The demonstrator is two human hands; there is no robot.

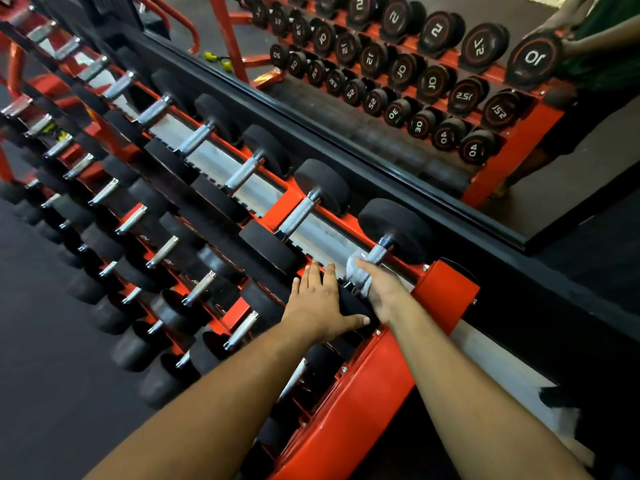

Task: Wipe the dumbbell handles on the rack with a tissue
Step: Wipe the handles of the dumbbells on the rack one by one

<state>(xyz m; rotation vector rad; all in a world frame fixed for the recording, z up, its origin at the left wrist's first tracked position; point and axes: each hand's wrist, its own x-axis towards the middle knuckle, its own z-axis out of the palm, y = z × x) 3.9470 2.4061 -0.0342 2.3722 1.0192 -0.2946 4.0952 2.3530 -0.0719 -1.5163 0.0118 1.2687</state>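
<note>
A red three-tier rack carries rows of black dumbbells with knurled metal handles. My right hand grips a white tissue wrapped around the near part of the handle of the nearest top-row dumbbell. The far head of that dumbbell is in full view. My left hand lies flat, fingers spread, on its near black head, which it mostly covers. The neighbouring handle is bare.
A wall mirror behind the rack reflects the numbered dumbbell ends and a person. Its black frame runs right behind the top row. Lower tiers of dumbbells fill the left. Dark rubber floor lies at lower left.
</note>
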